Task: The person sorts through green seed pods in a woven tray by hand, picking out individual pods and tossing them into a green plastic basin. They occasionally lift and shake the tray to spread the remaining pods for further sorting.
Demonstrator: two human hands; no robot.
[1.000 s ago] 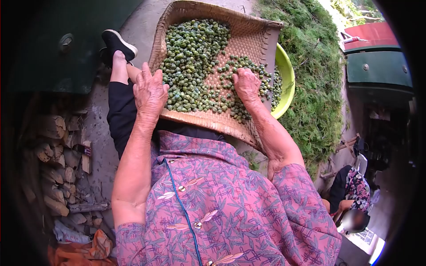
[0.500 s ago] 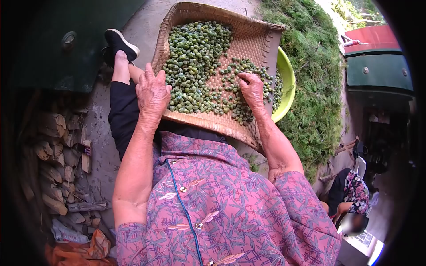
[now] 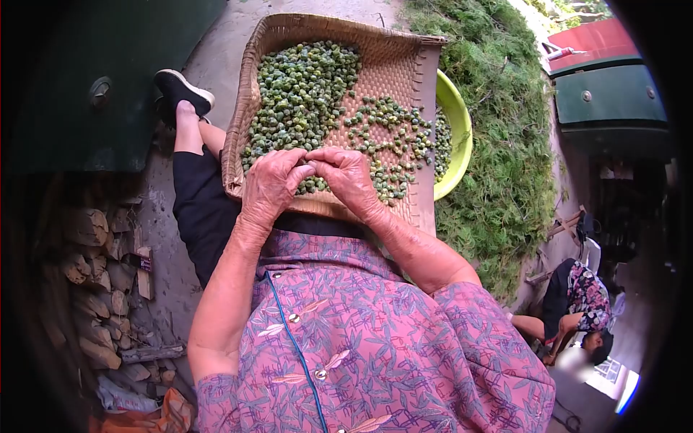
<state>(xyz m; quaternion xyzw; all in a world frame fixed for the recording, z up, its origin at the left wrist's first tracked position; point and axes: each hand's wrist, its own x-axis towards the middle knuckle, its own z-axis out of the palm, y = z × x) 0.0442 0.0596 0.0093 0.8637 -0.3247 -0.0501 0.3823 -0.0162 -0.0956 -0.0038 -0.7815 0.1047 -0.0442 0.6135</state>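
My left hand (image 3: 272, 186) and my right hand (image 3: 348, 180) meet fingertip to fingertip over the near side of a woven winnowing basket (image 3: 390, 68). Thumbs and forefingers are pinched together on both; whatever is between them is too small or hidden to make out. Small round green fruits (image 3: 299, 90) lie heaped along the basket's left side, with a looser scatter toward its right edge. The basket rests across my lap. Against its right edge stands a yellow-green basin (image 3: 462, 133) with more of the green fruits in it.
Cut green branches (image 3: 498, 144) cover the ground at right. Stacked firewood (image 3: 94, 289) stands at left, below a dark green panel (image 3: 79, 58). My outstretched leg (image 3: 191, 195) is beside the basket. Another person (image 3: 581, 303) sits at lower right.
My right hand has come left from the scattered fruits to meet my left hand, which has moved right and down. The basket appears shifted slightly left and down in view.
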